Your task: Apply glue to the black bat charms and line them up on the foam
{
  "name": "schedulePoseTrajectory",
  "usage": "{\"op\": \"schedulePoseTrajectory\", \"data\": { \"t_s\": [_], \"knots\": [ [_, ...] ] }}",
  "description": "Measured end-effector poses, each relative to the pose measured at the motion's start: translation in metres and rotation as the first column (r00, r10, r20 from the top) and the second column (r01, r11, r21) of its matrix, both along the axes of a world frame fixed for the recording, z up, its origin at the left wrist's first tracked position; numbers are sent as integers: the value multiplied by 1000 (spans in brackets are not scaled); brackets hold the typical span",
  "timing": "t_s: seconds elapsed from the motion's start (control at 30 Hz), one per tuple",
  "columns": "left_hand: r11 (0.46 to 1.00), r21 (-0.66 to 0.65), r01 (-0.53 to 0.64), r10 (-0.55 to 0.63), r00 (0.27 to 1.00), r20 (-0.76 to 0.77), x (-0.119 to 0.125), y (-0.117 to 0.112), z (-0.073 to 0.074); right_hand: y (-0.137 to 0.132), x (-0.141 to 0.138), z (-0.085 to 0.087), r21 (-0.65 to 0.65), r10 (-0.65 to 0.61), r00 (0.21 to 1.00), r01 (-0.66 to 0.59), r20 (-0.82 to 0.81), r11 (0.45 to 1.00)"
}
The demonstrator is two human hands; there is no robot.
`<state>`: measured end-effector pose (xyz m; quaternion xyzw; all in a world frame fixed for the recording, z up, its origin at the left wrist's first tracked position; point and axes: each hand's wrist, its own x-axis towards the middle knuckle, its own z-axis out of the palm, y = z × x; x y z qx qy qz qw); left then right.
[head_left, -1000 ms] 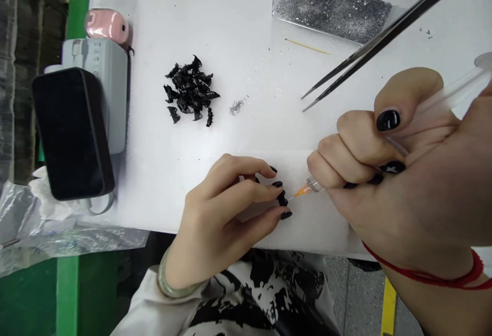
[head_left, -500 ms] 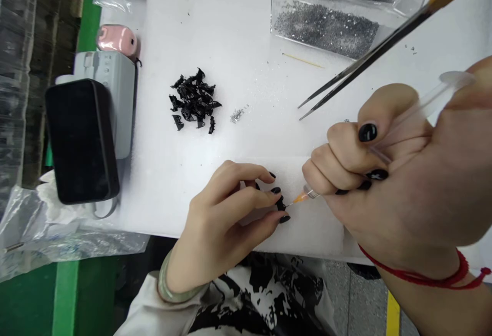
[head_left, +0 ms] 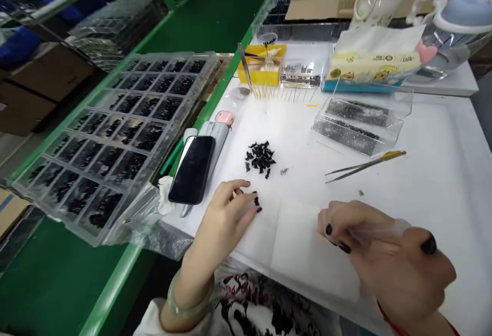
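My left hand (head_left: 226,218) is closed, with thumb and fingertips pinching a small black piece (head_left: 256,201) above the white work surface. To the right, my right hand (head_left: 380,259) is wrapped round a clear plastic syringe (head_left: 371,232); its needle tip does not show. The two hands are well apart. Beyond my left hand lies a pile of small black bat-like pieces (head_left: 261,156), with a little heap of tiny clear stones (head_left: 284,171) beside it. Tweezers (head_left: 363,166) with a yellow end rest beyond my right hand.
A phone (head_left: 192,169) leans on a pale grey device (head_left: 218,139) at the left. Clear trays of tiny stones (head_left: 346,133) sit farther back, near a yellow box (head_left: 263,74) and a tissue pack (head_left: 371,69). A compartment case (head_left: 115,136) of black pieces stands far left.
The view has swung up and left, bringing in the compartment case and back of the table. My right hand has drawn the syringe away from the black piece, which my left still pinches.
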<state>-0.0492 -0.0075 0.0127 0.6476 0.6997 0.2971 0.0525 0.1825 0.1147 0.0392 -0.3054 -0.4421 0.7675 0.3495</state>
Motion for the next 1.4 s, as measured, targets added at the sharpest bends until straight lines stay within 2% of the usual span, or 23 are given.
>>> {"op": "schedulePoseTrajectory", "data": {
  "t_s": [0.17,0.5,0.67,0.73,0.8,0.9,0.93,1.0,1.07,1.17,1.3,1.4],
  "knots": [
    [997,-83,7,-10,999,-34,-24,6,-3,4,-9,3,31,-19,999,17,41,999],
    [971,-168,-168,161,986,-52,-39,66,-9,9,-13,-1,62,-48,998,45,48,997],
    [971,-168,-170,173,985,7,-46,68,2,9,-15,-1,58,-65,997,63,29,996],
    [977,-135,-163,169,985,33,-40,61,12,9,-16,-1,48,-74,997,74,9,996],
    [989,-88,-118,124,990,71,-23,49,21,9,-17,-1,34,-79,997,80,-18,996],
    [990,-48,130,-122,981,151,16,33,24,9,-18,0,17,-92,994,93,-67,996],
    [967,0,253,-250,957,144,29,30,22,8,-18,0,13,-97,992,98,-82,995],
    [935,38,352,-354,931,87,50,26,14,7,-19,0,4,-106,989,107,-106,994],
    [929,36,369,-371,925,77,63,25,4,6,-19,-1,-3,-109,986,110,-128,994],
    [938,9,347,-345,931,122,66,25,-3,6,-16,-2,1,-120,979,121,-168,993],
    [940,9,340,-338,929,149,64,24,-1,14,-7,-1,29,-175,952,188,-249,982],
    [944,34,327,-329,934,141,66,25,-1,21,-1,-3,-64,-255,929,248,-269,967]
  ]
}}
